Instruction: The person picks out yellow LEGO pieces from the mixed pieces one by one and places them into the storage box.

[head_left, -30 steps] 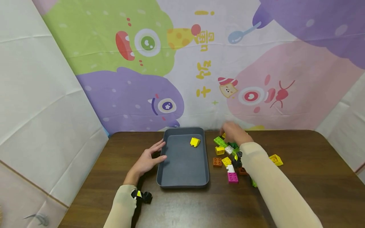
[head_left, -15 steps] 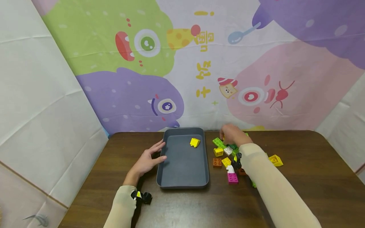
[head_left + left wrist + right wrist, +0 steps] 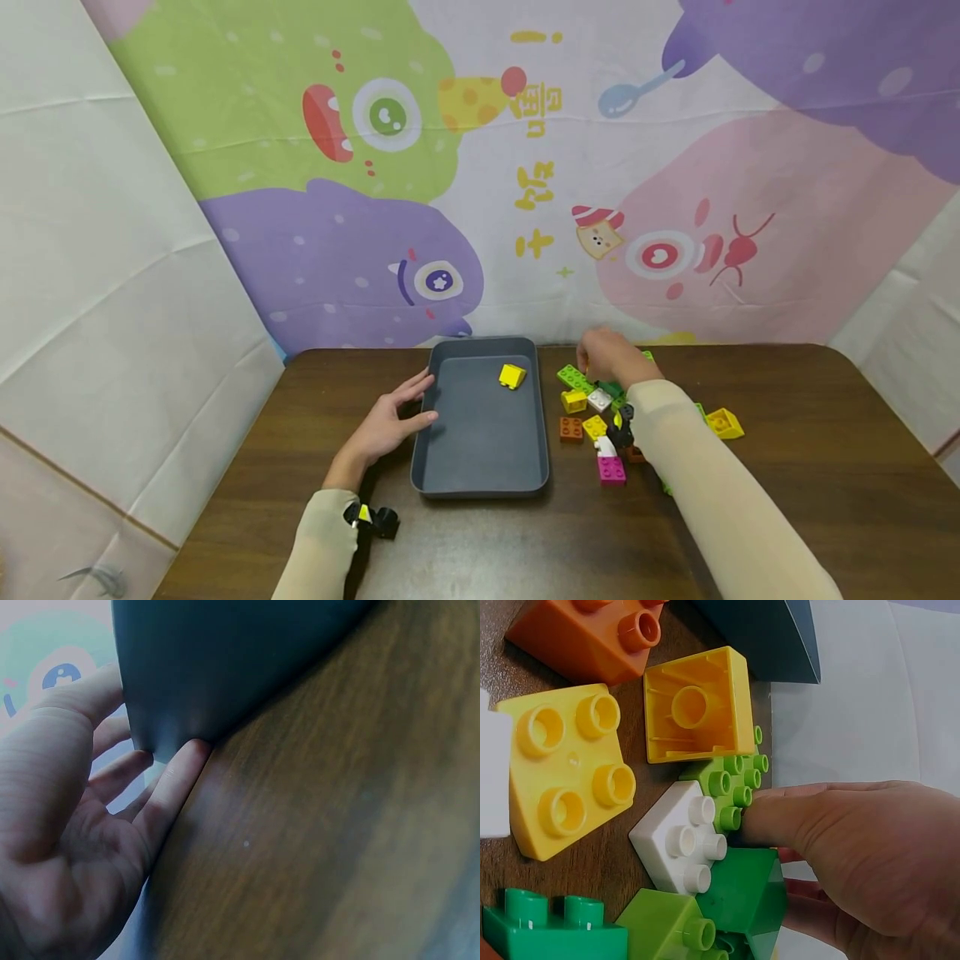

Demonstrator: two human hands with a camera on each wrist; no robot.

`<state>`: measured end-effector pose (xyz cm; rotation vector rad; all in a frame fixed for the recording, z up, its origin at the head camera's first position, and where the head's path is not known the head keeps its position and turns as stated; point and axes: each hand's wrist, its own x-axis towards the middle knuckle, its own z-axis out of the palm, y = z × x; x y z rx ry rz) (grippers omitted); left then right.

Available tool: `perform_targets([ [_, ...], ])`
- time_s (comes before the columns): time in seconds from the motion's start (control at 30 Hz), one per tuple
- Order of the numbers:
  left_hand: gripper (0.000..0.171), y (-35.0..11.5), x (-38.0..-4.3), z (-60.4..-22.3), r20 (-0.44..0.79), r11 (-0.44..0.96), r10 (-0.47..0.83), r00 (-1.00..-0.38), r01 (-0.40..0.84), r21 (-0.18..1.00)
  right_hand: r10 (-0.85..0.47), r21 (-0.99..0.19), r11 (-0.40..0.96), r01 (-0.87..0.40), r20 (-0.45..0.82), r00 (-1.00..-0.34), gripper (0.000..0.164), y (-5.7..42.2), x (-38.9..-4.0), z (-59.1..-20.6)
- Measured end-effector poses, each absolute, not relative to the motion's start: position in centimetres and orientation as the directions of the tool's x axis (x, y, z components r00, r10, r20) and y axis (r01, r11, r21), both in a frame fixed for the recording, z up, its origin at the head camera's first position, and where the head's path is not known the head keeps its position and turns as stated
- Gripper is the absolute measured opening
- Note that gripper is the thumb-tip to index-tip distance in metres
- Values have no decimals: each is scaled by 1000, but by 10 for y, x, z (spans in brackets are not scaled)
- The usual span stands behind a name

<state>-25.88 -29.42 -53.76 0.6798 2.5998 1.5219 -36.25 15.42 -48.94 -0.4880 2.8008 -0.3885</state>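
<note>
My left hand point(image 3: 386, 429) rests against the left side of a grey tray point(image 3: 480, 487), fingers and thumb spread and fairly straight along its wall point(image 3: 195, 667). Inside the tray lies a yellow toy brick point(image 3: 512, 376). At the far end of a brick pile, my right hand point(image 3: 609, 354) points its fingers down, beside a long light green brick point(image 3: 574, 379). In the right wrist view the thumb is near that brick's studs, and a dark green brick point(image 3: 739, 889) partly covers the other fingers. I cannot tell whether they hold a brick.
Around the right forearm lie a yellow brick point(image 3: 573, 402), a white brick point(image 3: 599, 399), an orange-brown brick point(image 3: 571, 429), a magenta brick point(image 3: 611, 471) and several others. One yellow brick point(image 3: 724, 423) sits further right. A printed cloth point(image 3: 540, 292) hangs behind the wooden table point(image 3: 300, 392).
Beside my right hand, the long light green brick and the nearby yellow and white bricks have shifted slightly left and towards me. The left hand stays on the tray's side.
</note>
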Motion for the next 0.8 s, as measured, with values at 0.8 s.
perform_targets([
  [0.8, 81, -286, -252, -522, 108, 430, 387, -916, 283, 857, -375, -293, 906, -307, -215, -902, 17, 160, -367, -497],
])
